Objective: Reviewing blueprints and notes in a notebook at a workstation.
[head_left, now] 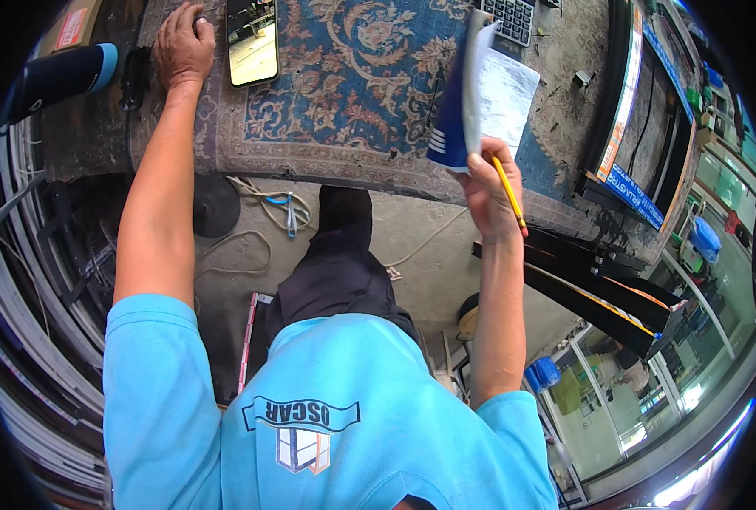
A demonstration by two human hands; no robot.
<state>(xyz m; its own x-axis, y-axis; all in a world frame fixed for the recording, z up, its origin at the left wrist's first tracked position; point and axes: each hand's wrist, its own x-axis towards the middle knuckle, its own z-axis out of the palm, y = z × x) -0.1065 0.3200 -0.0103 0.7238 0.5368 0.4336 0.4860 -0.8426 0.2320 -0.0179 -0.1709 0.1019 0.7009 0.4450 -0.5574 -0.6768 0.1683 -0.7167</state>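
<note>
My right hand (pixel 490 189) grips the lower end of a blue-covered notebook (pixel 451 127), which is lifted and tilted above the table's edge. A yellow pencil (pixel 507 189) is tucked in the same hand, its red end toward my wrist. Beside the cover, white written-on paper (pixel 507 89) shows; whether it belongs to the notebook I cannot tell. My left hand (pixel 184 47) rests on the patterned rug covering the table (pixel 344 85), fingers loosely spread and holding nothing. Just right of it lies a smartphone (pixel 252 42) with a bright screen.
A calculator (pixel 512 19) lies at the far right of the rug. Black framed profiles (pixel 650 110) stand along the table's right side. At left are a dark cylindrical bottle (pixel 63 81) and a cardboard box (pixel 67 25). Long profiles (pixel 29 323) are stacked at my left.
</note>
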